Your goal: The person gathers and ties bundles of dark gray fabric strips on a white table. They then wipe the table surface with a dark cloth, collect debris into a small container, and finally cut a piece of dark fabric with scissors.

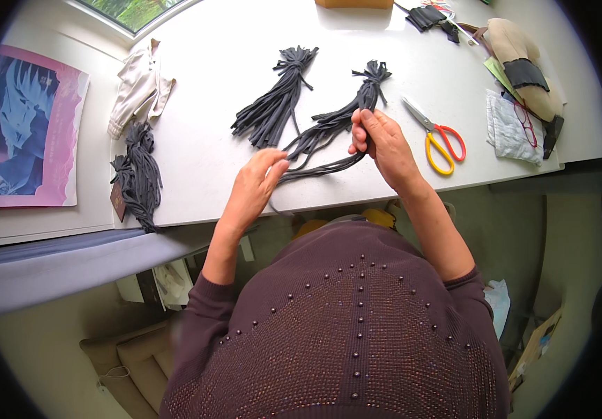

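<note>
My right hand (384, 144) grips a bundle of dark grey fabric cords (371, 86) just below its tied neck. Short tufts stick out above the knot, and longer strands spread leftward over the white table. Several of these curve across to my left hand (259, 180), whose thumb and fingers close around them near the table's front edge. One thin strand hangs below that hand. Beyond my hands lies a second tied bundle of the same cords (274, 105), its loose ends fanned toward me. Scissors (434, 131) with red and yellow handles rest to the right of my right hand, blades partly apart.
More dark cords (141, 173) lie at the table's left edge, beside a cream satin cloth (141, 94). At the right are a stuffed fabric form (520, 63) with a black band, red-framed glasses (525, 123) and a folded white cloth (510, 139). A brown box (356, 2) stands at the back.
</note>
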Demonstrator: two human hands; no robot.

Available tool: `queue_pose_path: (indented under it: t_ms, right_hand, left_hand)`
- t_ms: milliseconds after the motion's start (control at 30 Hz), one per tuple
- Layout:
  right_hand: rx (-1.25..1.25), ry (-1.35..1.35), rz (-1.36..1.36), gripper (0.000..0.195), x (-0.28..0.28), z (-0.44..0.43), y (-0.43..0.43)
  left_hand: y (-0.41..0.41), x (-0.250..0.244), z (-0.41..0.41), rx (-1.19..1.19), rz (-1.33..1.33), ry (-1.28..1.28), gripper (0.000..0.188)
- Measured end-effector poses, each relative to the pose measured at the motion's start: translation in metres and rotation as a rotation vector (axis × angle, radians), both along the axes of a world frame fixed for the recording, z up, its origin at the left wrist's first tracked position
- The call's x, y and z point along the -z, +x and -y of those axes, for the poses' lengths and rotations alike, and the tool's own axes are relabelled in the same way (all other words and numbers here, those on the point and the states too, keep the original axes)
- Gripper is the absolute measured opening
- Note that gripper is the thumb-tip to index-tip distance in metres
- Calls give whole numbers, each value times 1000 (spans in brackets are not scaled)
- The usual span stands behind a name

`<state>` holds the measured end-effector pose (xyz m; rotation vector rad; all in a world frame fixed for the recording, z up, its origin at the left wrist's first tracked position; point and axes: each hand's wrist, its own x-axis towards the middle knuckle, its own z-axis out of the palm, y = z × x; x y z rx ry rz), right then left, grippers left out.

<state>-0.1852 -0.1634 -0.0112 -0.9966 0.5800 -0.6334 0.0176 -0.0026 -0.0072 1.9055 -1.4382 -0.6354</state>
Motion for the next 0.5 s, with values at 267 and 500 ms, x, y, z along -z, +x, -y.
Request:
queue_pose_path:
  t_ms: [267, 500]
  right_hand:
    - [-237, -165, -116, 29, -4, -12, 15]
    - [-294, -181, -193, 31, -9, -8, 13]
  left_hand:
    - [-39, -2, 66, 105, -1085, -57, 28]
    - [-45, -13, 73, -12, -1145, -101, 17]
